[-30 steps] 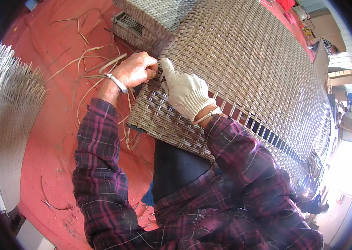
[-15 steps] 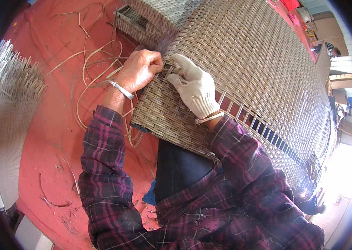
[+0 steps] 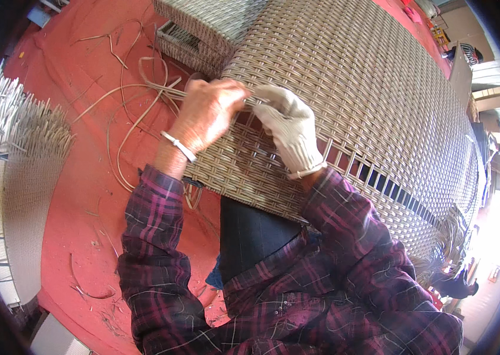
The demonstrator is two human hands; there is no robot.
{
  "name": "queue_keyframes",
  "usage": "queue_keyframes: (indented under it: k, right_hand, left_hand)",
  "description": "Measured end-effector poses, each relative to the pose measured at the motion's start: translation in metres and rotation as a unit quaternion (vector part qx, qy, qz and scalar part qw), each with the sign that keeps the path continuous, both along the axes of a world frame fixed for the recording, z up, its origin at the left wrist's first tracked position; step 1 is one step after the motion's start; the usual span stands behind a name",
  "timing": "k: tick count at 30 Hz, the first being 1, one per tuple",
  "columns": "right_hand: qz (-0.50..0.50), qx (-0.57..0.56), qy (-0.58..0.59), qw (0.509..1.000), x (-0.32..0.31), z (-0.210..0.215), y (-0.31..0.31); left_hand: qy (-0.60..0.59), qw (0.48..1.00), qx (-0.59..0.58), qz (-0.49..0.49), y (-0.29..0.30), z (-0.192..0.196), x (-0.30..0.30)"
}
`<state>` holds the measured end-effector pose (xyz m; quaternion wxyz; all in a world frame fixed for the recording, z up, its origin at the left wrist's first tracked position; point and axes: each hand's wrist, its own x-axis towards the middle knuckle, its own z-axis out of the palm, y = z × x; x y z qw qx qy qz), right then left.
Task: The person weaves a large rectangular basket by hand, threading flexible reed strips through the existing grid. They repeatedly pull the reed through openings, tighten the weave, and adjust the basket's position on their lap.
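My bare left hand (image 3: 207, 115), a white band at its wrist, is closed on pale wicker strands (image 3: 158, 89) at the left edge of a brown woven wicker panel (image 3: 344, 77). Loops of these strands trail down to the floor at the left. Close by on the right, my right hand (image 3: 290, 127), in a white knitted glove, has its thumb and fingers bent together toward the left fingertips. A strand seems to run between the two hands, but the right fingertips are partly hidden. Below and right of the glove, an unwoven gap (image 3: 374, 176) crossed by bare strands runs along the panel.
Red sheeting (image 3: 84, 195) with scattered strand scraps covers the floor. Another woven wicker piece (image 3: 202, 29) stands beyond the panel. At far left is a woven piece with bristling loose ends (image 3: 31, 118). Dark fabric (image 3: 256, 236) lies over my lap. People are in the right background.
My left hand has moved right and risen off the panel's edge, drawing strands up with it. The gloved hand has shifted slightly right, uncovering an open spot in the weave.
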<state>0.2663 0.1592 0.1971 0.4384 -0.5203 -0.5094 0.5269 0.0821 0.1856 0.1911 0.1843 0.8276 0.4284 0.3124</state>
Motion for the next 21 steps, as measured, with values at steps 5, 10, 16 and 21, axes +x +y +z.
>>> queue_keyframes:
  k: [5,10,16,21]
  right_hand:
    - [-0.094,-0.082,0.053,0.991,0.06,0.03,-0.035]
    - [0.057,-0.102,0.174,0.978,0.072,0.029,-0.03]
    - [0.147,-0.187,0.267,0.934,0.073,0.02,-0.018]
    - [0.091,-0.143,0.195,0.966,0.063,0.018,-0.021]
  left_hand:
    - [-0.039,0.989,-0.01,-0.139,-0.002,0.014,0.054]
    - [-0.125,0.957,-0.193,-0.174,0.001,0.022,0.036]
    - [-0.126,0.952,-0.227,-0.165,-0.003,0.014,0.024]
    - [-0.121,0.951,-0.235,-0.162,-0.002,0.01,0.028]
